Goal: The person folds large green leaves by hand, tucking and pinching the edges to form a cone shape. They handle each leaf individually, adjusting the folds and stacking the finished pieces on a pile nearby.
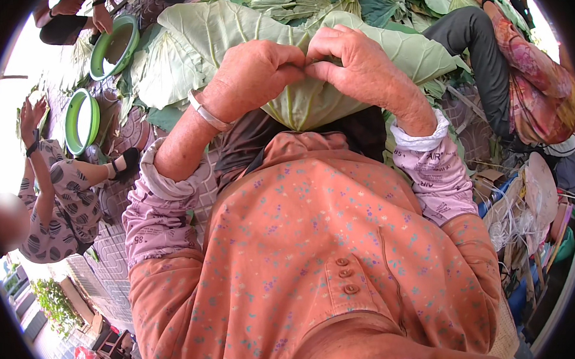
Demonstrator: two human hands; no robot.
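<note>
A large pale green lotus leaf (227, 26) with raised veins lies spread across my lap. My left hand (256, 69), with a silver bangle at the wrist, pinches the leaf near its middle. Close against it, my right hand (352, 58) pinches the same spot, thumb and fingers pressed together. The fingertips of both hands meet at the leaf's centre, where the veins run together. A folded part of the leaf (303, 107) hangs below my hands toward my lap. What lies exactly between the fingertips is too small to make out.
More leaves (304, 3) are heaped beyond my knees. Two green basins (80, 122) stand on the paving at the left, near a seated person (60, 191). Another person in dark trousers (479, 59) sits close at the right. Mixed bags and scraps (522, 199) lie at the right.
</note>
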